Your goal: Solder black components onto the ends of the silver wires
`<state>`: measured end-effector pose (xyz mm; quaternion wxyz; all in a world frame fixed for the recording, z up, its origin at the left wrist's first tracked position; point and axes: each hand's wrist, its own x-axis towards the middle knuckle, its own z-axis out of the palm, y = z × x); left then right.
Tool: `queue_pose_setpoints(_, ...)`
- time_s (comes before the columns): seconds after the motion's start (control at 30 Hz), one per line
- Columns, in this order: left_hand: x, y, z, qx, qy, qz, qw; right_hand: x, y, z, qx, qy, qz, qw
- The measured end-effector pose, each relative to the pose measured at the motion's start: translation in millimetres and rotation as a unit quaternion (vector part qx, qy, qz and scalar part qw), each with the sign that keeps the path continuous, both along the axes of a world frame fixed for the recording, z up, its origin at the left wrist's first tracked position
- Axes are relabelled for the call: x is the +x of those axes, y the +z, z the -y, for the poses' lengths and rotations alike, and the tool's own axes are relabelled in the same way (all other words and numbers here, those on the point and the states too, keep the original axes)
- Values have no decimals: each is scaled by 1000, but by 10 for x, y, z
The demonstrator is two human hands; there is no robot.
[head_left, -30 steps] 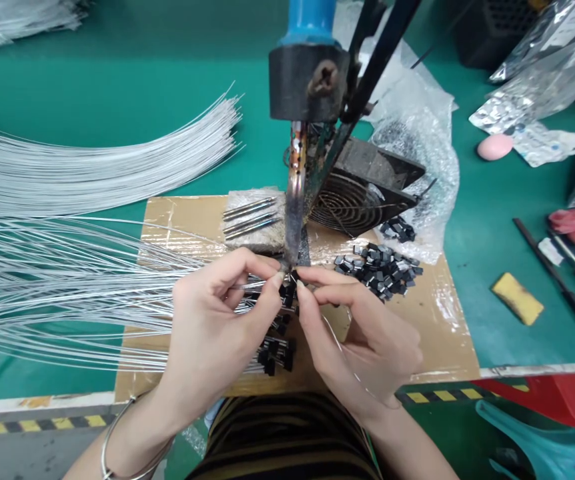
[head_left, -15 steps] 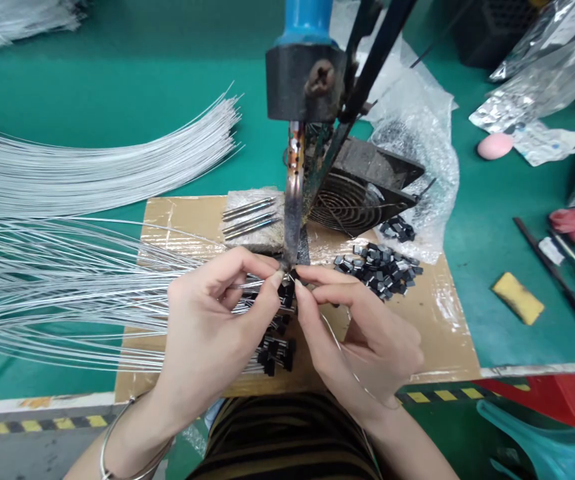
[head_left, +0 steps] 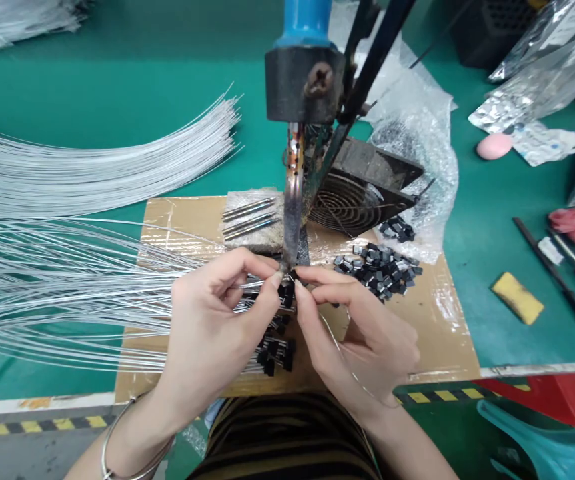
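Beneath the tip of an upright soldering iron [head_left: 293,207], my two hands meet. My left hand [head_left: 222,320] is closed in a pinch on the end of a thin white wire, mostly hidden by the fingers. My right hand [head_left: 362,333] pinches thin solder wire [head_left: 335,340], whose tail loops across the palm. A small black connector [head_left: 293,274] sits between the fingertips; which hand bears it I cannot tell. Under and beside my left hand lie white wires [head_left: 137,287] with black connectors [head_left: 280,353] on their ends.
Loose black connectors [head_left: 380,270] are piled on the cardboard [head_left: 437,333] at right. Behind stands a black fan [head_left: 357,193] near bubble wrap [head_left: 417,147]. Metal tips [head_left: 250,219] rest on a pad left of the iron. A wire bundle [head_left: 117,173] and yellow sponge [head_left: 517,297] lie farther out.
Almost nothing differs. Both hands hold the same pinch under the iron tip, with only a very slight shift of the left wrist to the right.
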<state>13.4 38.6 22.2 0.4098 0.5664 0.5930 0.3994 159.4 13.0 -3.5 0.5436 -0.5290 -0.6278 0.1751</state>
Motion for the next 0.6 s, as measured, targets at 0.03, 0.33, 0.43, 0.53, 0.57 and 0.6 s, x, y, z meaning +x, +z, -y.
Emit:
queue_pose_setpoints(0.03, 0, 1, 1, -1, 1, 0, 1000, 0, -1, 1, -1, -1, 1, 1000)
queue_pose_setpoints(0.33, -46, -23, 29, -9, -10, -16, 1000, 53, -60, 29, -59, 7, -72, 996)
queue_pose_setpoints(0.43, -122, -39, 56, 20, -13, -67, 997, 240, -97, 10, -91, -70, -79, 990)
queue_pose_setpoints(0.53, -217, -75, 76, 80, -27, -140, 987, 631, -206, -20, -83, -176, -63, 979)
queue_pose_setpoints(0.57, -247, -96, 83, 97, -36, -156, 982, 789, -260, -27, -88, -204, -51, 974)
queue_pose_setpoints(0.6, -275, -120, 93, 109, -47, -166, 979, 947, -320, -32, -83, -216, -34, 972)
